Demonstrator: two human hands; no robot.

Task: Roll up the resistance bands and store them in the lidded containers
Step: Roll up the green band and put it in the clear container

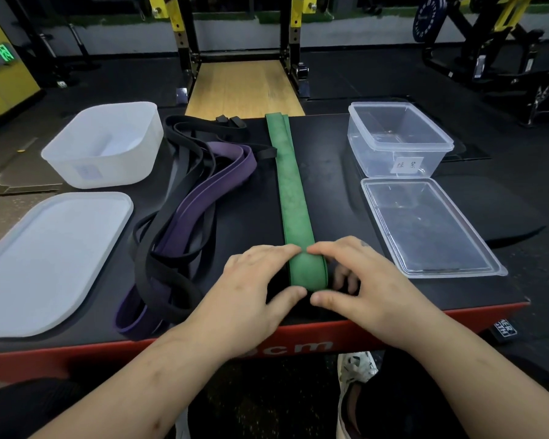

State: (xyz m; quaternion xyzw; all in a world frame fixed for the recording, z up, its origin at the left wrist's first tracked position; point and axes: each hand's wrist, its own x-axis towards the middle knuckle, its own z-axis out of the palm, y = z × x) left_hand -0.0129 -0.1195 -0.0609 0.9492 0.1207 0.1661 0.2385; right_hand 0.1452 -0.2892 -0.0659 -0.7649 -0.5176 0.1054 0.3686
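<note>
Green band [293, 191]: soft rubber, springy, likely to unroll. My left grip [255, 285] and right grip [362, 280] pinch its near-end roll; best held at roll's edges.

Black-topped box [330, 191]; yellow rack [295, 17] behind; wooden platform [241, 87]; exit sign [0, 55].
</note>
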